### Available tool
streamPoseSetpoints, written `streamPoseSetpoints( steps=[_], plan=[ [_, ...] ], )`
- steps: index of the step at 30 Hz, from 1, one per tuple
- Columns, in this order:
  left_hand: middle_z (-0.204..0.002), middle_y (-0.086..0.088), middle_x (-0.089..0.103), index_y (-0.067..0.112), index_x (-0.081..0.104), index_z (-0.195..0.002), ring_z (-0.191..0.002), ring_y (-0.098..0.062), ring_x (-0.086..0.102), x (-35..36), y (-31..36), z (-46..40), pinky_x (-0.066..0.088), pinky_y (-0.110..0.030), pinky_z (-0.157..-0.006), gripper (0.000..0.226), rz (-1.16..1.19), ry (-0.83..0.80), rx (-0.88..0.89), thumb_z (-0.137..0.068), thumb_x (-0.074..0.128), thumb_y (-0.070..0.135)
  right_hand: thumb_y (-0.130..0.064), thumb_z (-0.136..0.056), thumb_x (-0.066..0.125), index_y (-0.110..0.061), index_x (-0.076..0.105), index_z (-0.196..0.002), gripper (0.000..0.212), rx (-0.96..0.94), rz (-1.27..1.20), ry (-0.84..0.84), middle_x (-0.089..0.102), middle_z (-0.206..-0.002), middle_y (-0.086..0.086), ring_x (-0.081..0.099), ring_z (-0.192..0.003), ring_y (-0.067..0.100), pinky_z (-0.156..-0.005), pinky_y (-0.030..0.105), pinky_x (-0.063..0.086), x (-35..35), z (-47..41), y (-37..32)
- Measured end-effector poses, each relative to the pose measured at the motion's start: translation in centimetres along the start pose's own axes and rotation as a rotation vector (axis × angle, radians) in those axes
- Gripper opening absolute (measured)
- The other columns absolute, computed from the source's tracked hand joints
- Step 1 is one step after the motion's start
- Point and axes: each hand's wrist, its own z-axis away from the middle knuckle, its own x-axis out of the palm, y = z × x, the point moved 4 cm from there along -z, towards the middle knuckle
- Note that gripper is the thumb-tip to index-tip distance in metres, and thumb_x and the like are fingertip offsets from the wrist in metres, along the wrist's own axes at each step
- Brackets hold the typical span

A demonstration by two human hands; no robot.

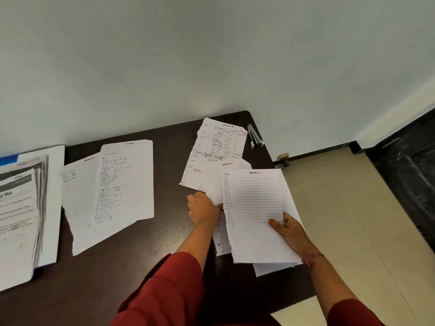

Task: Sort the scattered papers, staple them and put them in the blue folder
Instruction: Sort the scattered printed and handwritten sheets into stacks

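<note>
A dark worktop stands against a pale wall, its far right corner rounded. At that far right corner lies a stapler, black and silver, just beside the top sheet of a cluster of handwritten papers. That cluster holds at least two lined sheets, overlapping and skewed, with red and dark writing.

Toward the middle of the worktop lies a second group of two lined sheets, the upper one covered in writing and overlapping the lower, which reaches toward the near edge. At the left edge sits the blue folder, lying open, with a stack of printed pages on top of it; how many pages is not countable.

The right hand grips a small stack of lined sheets headed "Section 1", thumb on the front face and fingers behind, holding it over the right edge of the worktop; at least two sheets show, the edge of another peeking out below. The left hand has its fingers curled onto the lower edge of a sheet of the far cluster, pinching it just beside the held stack. Both wrists come out of red sleeves. A ring shows on each hand.

Beyond the right edge is a tiled floor, with a round doorstop by the skirting.
</note>
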Motion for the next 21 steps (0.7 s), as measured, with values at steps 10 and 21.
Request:
streamPoseSetpoints(
  steps=[10, 21],
  plan=[
    [-0.087, 0.000, 0.056, 0.012, 0.051, -0.086, -0.083, -0.018, 0.056, -3.4, -5.3, -0.1, 0.044, -0.028, -0.069, 0.013, 0.524, -0.048, 0.072, -0.089, 0.063, 0.015, -0.016, -0.090, 0.064, -0.017, 0.060, -0.111, 0.022, -0.035, 0.054, -0.020, 0.069, -0.108, 0.002, 0.068, -0.093, 0.013, -0.067, 0.016, 0.054, 1.0, 0.9, -0.6],
    [-0.107, -0.012, 0.069, 0.007, 0.061, -0.113, -0.098, -0.027, 0.066, -8.8, -17.3, 2.3, 0.052, -0.043, -0.091, 0.021, 0.897, -0.097, -0.063, -0.100, 0.044, 0.010, -0.014, -0.090, 0.062, -0.016, 0.060, -0.116, 0.026, -0.042, 0.040, -0.173, 0.071, -0.108, 0.001, 0.069, -0.097, 0.018, -0.077, 0.025, 0.057, 8.3, 3.9, -0.6]
  ],
)
